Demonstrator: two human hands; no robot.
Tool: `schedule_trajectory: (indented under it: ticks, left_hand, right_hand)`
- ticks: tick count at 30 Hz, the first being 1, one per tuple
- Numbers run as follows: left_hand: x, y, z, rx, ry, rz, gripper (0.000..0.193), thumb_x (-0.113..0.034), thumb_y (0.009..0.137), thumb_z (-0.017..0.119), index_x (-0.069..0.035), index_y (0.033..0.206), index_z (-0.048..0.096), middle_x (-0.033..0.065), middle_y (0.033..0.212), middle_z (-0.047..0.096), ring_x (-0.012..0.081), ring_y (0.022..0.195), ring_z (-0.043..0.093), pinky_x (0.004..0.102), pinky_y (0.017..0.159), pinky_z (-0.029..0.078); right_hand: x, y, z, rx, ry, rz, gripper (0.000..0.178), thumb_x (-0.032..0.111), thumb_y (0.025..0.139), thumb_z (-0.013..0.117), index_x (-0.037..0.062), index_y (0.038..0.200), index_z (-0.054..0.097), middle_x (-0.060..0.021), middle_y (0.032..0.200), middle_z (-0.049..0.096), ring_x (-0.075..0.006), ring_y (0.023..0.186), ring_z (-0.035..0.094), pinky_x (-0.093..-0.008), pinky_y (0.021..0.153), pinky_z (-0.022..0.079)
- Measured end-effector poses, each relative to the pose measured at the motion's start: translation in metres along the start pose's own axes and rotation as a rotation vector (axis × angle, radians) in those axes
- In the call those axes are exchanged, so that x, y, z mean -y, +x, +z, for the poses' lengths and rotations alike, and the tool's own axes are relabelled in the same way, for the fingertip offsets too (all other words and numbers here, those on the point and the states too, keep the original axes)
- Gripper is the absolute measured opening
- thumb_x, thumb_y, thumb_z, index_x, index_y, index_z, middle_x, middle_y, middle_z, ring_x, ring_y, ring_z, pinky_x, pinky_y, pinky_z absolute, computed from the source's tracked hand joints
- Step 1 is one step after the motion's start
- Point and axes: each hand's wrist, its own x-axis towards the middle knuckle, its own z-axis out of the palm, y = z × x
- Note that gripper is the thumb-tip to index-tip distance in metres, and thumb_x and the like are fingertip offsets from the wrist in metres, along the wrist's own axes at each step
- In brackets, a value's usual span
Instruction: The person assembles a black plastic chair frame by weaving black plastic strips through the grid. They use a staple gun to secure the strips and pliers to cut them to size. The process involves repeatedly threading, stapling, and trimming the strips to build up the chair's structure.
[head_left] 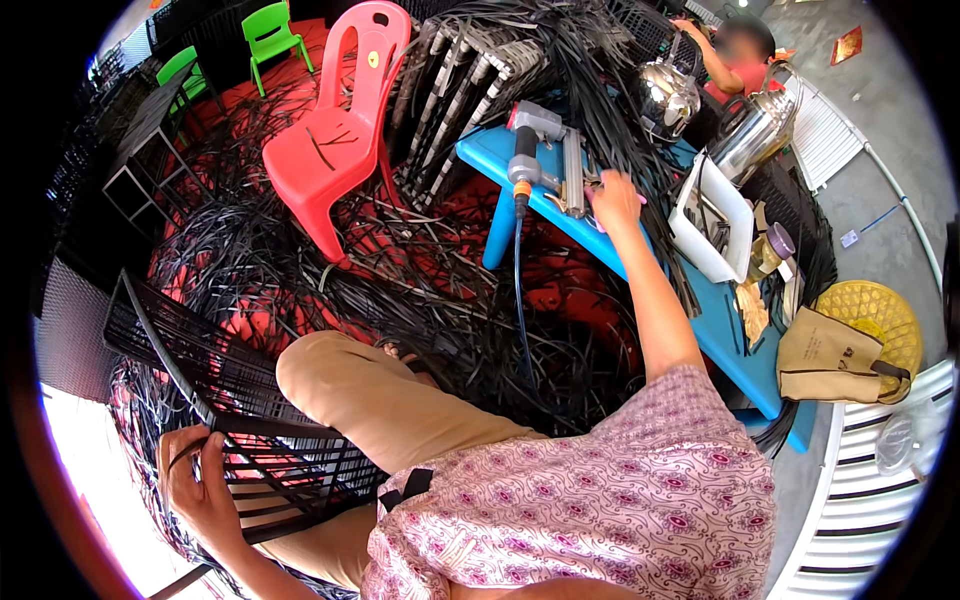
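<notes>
My left hand (pixel 197 487) is closed on a thin black strip at the corner of a black woven frame (pixel 250 370), which leans against my legs. Black strips run across this frame, part woven tight and part in open rows. My right arm reaches out over a blue bench (pixel 728 325). There my right hand (pixel 616 203) is closed around a small pink-handled tool (pixel 592 205), mostly hidden by the fingers. Just left of that hand lies a grey nail gun (pixel 545 160), its air hose (pixel 519 300) hanging off the bench.
A red plastic chair (pixel 325 150) stands ahead amid heaps of loose black strips (pixel 240 250). On the bench are a white tray (pixel 712 215), a jar (pixel 770 250) and a steel kettle (pixel 750 130). A cloth bag (pixel 830 355) sits at right; another person (pixel 735 75) works beyond.
</notes>
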Motion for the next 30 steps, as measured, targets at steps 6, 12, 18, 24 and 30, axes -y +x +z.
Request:
schedule_trajectory:
  ticks: [6,12,18,24,30]
  left_hand:
    - [0.001,0.002,0.003,0.022,-0.030,0.010,0.006,0.003,0.088,0.067,0.004,0.092,0.064,0.0114,0.089,0.060,0.0233,0.079,0.059,0.0329,0.069,0.047]
    - [-0.002,0.000,0.000,0.003,-0.021,0.015,0.006,0.003,0.086,0.067,0.004,0.092,0.065,0.0112,0.087,0.061,0.0228,0.077,0.059,0.0329,0.067,0.047]
    - [-0.001,0.000,0.003,-0.026,-0.052,0.030,0.006,0.002,0.086,0.069,0.003,0.090,0.064,0.0114,0.084,0.062,0.0248,0.078,0.060,0.0349,0.069,0.046]
    - [0.000,-0.001,0.000,-0.038,-0.033,0.051,0.007,0.002,0.085,0.069,0.003,0.089,0.064,0.0108,0.084,0.062,0.0261,0.078,0.059,0.0362,0.071,0.046]
    - [0.002,-0.001,0.001,-0.033,-0.053,0.044,0.006,0.002,0.086,0.069,0.003,0.089,0.064,0.0110,0.084,0.062,0.0254,0.078,0.059,0.0361,0.069,0.045]
  right_hand:
    - [-0.042,-0.012,0.007,0.064,0.053,0.024,0.030,0.025,0.092,0.059,0.0037,0.108,0.072,-0.0214,0.108,0.072,-0.0360,0.103,0.068,-0.0472,0.088,0.053]
    - [-0.006,-0.010,-0.014,0.185,0.128,0.086,0.032,0.031,0.094,0.058,0.0039,0.107,0.071,-0.0216,0.096,0.073,-0.0389,0.096,0.070,-0.0492,0.083,0.054]
    - [-0.010,-0.001,-0.003,0.273,0.059,0.157,0.029,0.028,0.090,0.063,0.0046,0.105,0.071,-0.0188,0.089,0.074,-0.0351,0.090,0.072,-0.0467,0.081,0.055]
    - [0.019,0.004,-0.033,0.404,-0.010,0.117,0.034,0.021,0.086,0.065,0.0009,0.112,0.069,-0.0231,0.090,0.073,-0.0347,0.094,0.072,-0.0479,0.081,0.055]
    - [-0.012,0.002,-0.007,0.119,-0.231,-0.022,0.026,0.013,0.093,0.056,-0.0007,0.111,0.067,-0.0273,0.107,0.069,-0.0418,0.097,0.069,-0.0518,0.086,0.055]
